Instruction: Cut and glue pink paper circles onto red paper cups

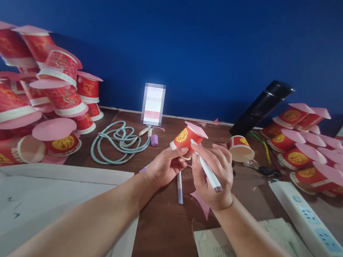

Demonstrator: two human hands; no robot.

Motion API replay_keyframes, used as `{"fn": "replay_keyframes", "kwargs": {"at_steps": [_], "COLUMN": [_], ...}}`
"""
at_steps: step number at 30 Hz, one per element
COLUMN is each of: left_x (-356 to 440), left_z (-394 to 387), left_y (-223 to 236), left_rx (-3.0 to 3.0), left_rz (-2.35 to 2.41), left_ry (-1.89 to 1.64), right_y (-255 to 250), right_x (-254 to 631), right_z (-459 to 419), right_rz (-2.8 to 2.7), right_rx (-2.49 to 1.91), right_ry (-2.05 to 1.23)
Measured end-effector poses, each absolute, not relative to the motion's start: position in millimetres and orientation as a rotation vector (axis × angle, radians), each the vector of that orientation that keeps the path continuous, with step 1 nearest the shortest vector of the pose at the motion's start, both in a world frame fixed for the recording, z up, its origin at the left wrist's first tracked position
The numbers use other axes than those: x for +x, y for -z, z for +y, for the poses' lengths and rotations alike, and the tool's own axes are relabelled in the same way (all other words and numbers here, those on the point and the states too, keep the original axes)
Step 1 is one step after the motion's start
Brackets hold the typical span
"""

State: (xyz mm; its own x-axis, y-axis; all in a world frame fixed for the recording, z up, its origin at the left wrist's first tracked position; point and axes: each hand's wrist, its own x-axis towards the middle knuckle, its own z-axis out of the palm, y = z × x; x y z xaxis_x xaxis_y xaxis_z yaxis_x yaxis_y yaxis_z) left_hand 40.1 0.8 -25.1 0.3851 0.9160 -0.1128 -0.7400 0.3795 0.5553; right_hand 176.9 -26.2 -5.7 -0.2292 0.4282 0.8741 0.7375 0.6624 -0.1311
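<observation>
My left hand [168, 165] grips a red paper cup [185, 138] with a gold emblem, tilted, its pink paper disc [196, 129] uppermost. In my right hand [214, 172] is a white marker [208, 171], held like a pen, its tip at the cup's side. Whether the tip touches the cup I cannot tell. Below the hands another slim marker [180, 188] lies on the brown table [160, 236]. A purple cap [154, 140] rests left of the cup. Right of my right hand, a red cup [241, 149] lies on its side.
Red cups with pink discs are piled at left [64, 97] and right [297, 155]. A pale blue cord [101, 159], a leaning black flask [261, 106], a power strip [309, 231], printed papers [221, 253], white sheets [54, 205] and pink scraps [201, 204] surround the hands.
</observation>
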Motion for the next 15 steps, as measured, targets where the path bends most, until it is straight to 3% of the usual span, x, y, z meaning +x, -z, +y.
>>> {"fn": "replay_keyframes", "kwargs": {"at_steps": [15], "left_x": [41.7], "left_z": [-0.9], "left_y": [24.6], "left_rx": [0.482], "left_rz": [0.453], "left_ry": [-1.095], "right_y": [5.5], "right_x": [176.6], "right_z": [-26.5], "right_rz": [-1.896], "right_rx": [-0.936], "right_ry": [0.37]}}
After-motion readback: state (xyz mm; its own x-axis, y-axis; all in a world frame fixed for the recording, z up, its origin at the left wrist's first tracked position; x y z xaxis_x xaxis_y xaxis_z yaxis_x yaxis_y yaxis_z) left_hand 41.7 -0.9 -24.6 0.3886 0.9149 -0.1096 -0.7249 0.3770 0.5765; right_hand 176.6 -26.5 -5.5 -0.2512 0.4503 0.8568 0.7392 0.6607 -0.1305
